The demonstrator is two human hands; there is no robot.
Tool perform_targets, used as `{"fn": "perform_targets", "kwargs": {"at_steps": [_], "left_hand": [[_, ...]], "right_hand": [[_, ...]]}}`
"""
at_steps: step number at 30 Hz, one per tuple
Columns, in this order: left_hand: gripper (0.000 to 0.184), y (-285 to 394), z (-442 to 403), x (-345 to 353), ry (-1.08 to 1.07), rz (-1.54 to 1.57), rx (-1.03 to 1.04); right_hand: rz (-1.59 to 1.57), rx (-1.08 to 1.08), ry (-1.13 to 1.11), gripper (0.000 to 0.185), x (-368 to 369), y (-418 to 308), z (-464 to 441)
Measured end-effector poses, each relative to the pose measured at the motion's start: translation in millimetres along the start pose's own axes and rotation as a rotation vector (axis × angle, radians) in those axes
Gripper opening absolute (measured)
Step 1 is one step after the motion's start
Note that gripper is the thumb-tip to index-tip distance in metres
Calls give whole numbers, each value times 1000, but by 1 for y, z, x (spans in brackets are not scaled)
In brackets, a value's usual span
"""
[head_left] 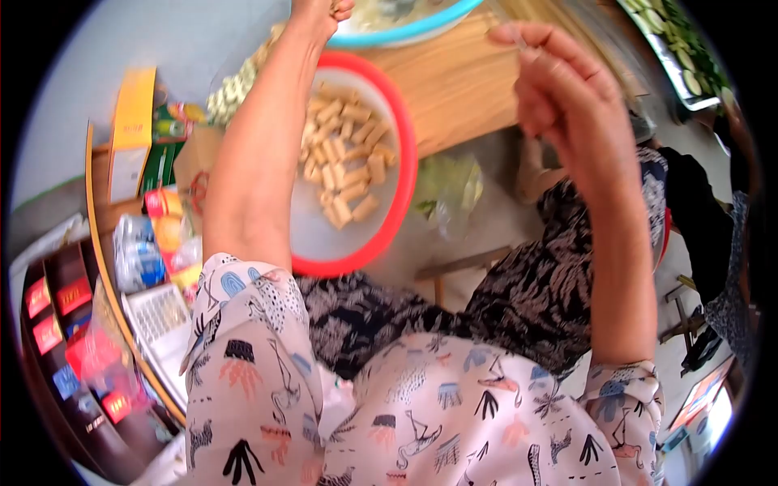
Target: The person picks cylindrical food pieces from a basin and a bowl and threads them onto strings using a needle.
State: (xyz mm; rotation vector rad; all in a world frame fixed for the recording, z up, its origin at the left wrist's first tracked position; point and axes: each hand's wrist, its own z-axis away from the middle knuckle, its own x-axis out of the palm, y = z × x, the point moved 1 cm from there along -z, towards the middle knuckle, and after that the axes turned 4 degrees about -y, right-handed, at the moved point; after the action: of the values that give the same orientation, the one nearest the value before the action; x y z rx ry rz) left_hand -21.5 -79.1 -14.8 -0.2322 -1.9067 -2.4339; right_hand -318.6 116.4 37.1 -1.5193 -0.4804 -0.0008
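Note:
My left hand [331,11] is at the top edge, partly cut off, with its fingers curled closed beside the blue-rimmed basin [413,31]. A small brownish bit shows at its fingers, too little to name. Beneath that forearm is a red-rimmed basin [403,174] holding many short tan rolled pieces [344,154]. My right hand [563,93] is raised over the right end of a wooden board [454,85]. Its thumb and fingers are pinched, with something thin and pale at the tips that I cannot make out. Pale contents lie in the blue-rimmed basin.
On the left are a yellow box [134,113], wrapped bottles [139,251] and a dark shelf [61,324] with red packets. A plastic bag [454,190] with something green lies below the board. A tray of sliced vegetables [677,49] and another person's dark clothing [689,219] are at right.

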Motion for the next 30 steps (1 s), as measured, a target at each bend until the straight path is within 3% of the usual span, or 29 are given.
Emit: {"fn": "perform_targets", "kwargs": {"at_steps": [1, 3, 4, 6, 7, 9, 12, 15, 17, 21, 25, 27, 28, 30], "left_hand": [[43, 3, 38, 9, 32, -15, -30], [42, -3, 98, 8, 110, -170, -62], [42, -9, 124, 2, 137, -163, -64], [45, -27, 171, -14, -25, -386, -182], [45, -32, 190, -21, -5, -378, -165], [49, -42, 220, -38, -70, -643, -203], [43, -62, 246, -86, 70, -874, -82], [28, -97, 252, -142, 193, -1136, -138], [21, -111, 260, -151, 233, -1484, -95], [30, -130, 267, -147, 252, -1669, 86], [41, -145, 253, -153, 229, -1667, 55], [51, -148, 246, -148, 248, -1601, -151], [51, -152, 248, -152, 243, -1598, -158], [62, -159, 254, -164, 58, -1370, -337]], "right_hand": [[43, -43, -6, 27, 3, 4, 1], [-82, 140, 3, 17, 17, -18, 4], [-101, 119, -75, 18, 18, -17, 6], [-94, 118, -73, 18, 24, -7, 6], [-88, 109, -43, 18, 24, 0, 5], [14, 23, -171, 28, 19, 16, 2], [50, 44, -171, 30, 22, 21, -1], [64, 85, -178, 30, 20, 28, -6], [73, 88, -181, 29, 23, 29, -7], [92, 102, -164, 29, 24, 32, -9], [86, 97, -183, 30, 23, 34, -12], [95, 102, -184, 31, 22, 34, -9], [97, 100, -185, 31, 22, 34, -10], [95, 94, -186, 31, 25, 32, -10]]}}
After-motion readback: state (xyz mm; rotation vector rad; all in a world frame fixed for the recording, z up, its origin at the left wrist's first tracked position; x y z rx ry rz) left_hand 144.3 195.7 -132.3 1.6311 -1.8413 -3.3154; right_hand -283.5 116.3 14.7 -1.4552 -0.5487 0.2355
